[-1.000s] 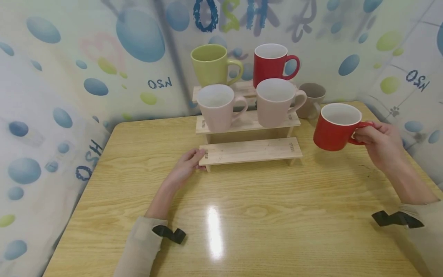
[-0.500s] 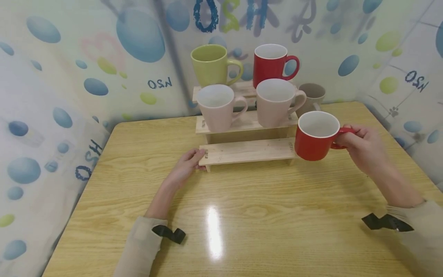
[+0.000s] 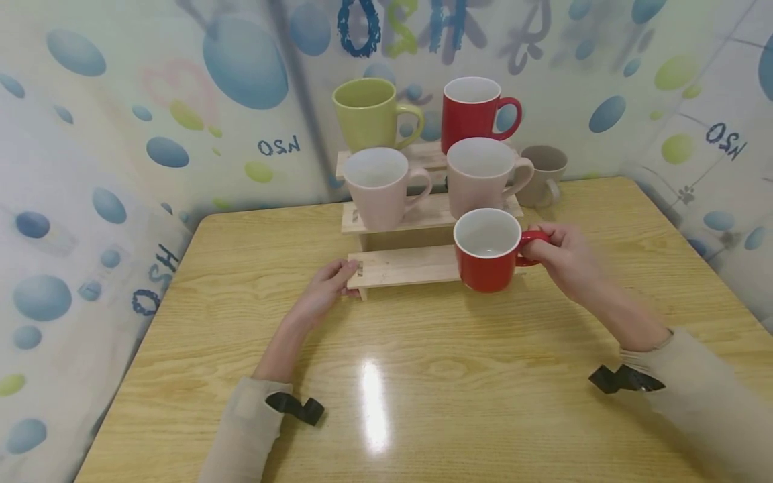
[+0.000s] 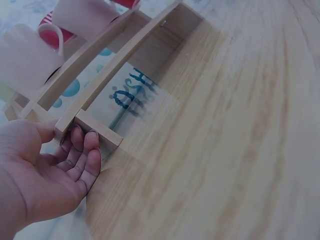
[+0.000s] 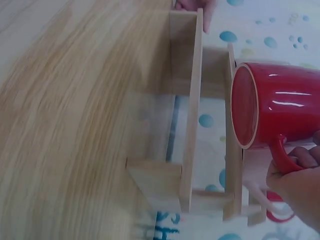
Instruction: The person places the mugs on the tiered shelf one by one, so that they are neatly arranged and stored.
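Red mug (image 3: 486, 258) over lowest shelf's (image 3: 410, 266) right end, right-hand fingers (image 3: 537, 243) gripping handle

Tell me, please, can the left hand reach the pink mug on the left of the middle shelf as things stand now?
Probably yes. The left hand rests on the rack's lowest shelf, whose left part is bare, and nothing stands between it and the pink mug just above.
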A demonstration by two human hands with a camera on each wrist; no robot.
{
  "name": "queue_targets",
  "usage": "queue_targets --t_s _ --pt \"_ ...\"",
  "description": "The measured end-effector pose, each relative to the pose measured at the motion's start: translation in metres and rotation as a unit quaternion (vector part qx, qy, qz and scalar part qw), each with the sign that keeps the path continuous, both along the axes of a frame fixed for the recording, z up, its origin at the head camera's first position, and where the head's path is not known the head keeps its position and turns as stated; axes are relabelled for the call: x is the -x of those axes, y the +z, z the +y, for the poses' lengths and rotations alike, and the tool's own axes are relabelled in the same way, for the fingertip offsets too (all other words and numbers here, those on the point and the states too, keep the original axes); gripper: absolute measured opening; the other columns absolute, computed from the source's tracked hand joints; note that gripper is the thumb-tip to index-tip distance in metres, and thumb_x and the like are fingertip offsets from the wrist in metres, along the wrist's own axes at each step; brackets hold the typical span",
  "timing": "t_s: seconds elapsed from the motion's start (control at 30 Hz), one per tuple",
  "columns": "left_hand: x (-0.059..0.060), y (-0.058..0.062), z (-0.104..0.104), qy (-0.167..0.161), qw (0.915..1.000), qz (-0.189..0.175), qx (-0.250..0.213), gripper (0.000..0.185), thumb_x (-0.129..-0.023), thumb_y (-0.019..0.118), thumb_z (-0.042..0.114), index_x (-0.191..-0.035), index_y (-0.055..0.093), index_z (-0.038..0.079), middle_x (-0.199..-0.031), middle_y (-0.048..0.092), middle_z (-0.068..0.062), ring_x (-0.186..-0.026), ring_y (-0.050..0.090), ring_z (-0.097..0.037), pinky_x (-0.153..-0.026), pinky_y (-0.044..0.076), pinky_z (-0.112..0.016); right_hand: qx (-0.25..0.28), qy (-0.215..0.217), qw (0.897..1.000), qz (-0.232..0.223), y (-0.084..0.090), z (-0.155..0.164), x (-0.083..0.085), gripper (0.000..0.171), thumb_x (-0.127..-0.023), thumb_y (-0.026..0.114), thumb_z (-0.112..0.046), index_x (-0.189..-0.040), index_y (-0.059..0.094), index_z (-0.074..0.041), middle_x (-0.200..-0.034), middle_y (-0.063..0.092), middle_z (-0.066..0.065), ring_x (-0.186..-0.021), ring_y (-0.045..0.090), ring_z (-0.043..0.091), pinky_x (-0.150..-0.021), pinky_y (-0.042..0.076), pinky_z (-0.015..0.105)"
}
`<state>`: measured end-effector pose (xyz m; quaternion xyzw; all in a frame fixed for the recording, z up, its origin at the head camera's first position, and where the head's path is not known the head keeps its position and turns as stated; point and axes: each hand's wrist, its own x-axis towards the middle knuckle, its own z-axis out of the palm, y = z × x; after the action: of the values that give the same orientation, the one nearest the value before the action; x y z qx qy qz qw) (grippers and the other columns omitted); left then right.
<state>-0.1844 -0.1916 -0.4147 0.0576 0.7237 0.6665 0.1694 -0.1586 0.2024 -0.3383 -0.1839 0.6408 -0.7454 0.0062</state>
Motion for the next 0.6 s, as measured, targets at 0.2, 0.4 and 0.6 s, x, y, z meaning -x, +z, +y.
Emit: queue_targets --t_s 0.2,0.4,0.6 --pt "0.0 -0.001 0.0 -0.003 1.0 0.002 0.003 0.042 -0.108 0.047 0.04 -0.116 0.051 -0.001 -0.117 0.057 -0.01 -0.102 0.059 -0.019 -0.09 0.054 -0.033 -0.037 -0.001 0.998 -0.041 -0.002 -0.031 0.003 0.024 -0.089 0.046 0.011 -0.069 0.052 -0.002 -0.062 0.053 0.002 -0.07 0.055 0.015 -0.07 0.054 0.022" --pt "0.0 -0.001 0.0 0.003 1.0 -0.002 0.003 0.04 -0.108 0.048 0.041 -0.111 0.051 0.001 -0.117 0.054 -0.01 -0.106 0.058 -0.02 -0.093 0.054 -0.037 -0.098 -0.006 0.994 -0.056 -0.007 -0.058 0.01 0.021 -0.088 0.05 0.004 -0.069 0.051 -0.004 -0.059 0.052 0.001 -0.071 0.059 0.015 -0.075 0.057 0.023" --pt "0.001 -0.001 -0.001 0.006 1.0 0.001 0.002 0.044 -0.108 0.047 0.039 -0.119 0.051 -0.003 -0.118 0.058 -0.012 -0.103 0.06 -0.019 -0.092 0.054 -0.035 -0.097 0.002 0.995 -0.033 -0.015 -0.083 0.019 0.022 -0.086 0.05 0.003 -0.066 0.046 -0.005 -0.057 0.045 0.001 -0.066 0.057 0.013 -0.075 0.059 0.023"
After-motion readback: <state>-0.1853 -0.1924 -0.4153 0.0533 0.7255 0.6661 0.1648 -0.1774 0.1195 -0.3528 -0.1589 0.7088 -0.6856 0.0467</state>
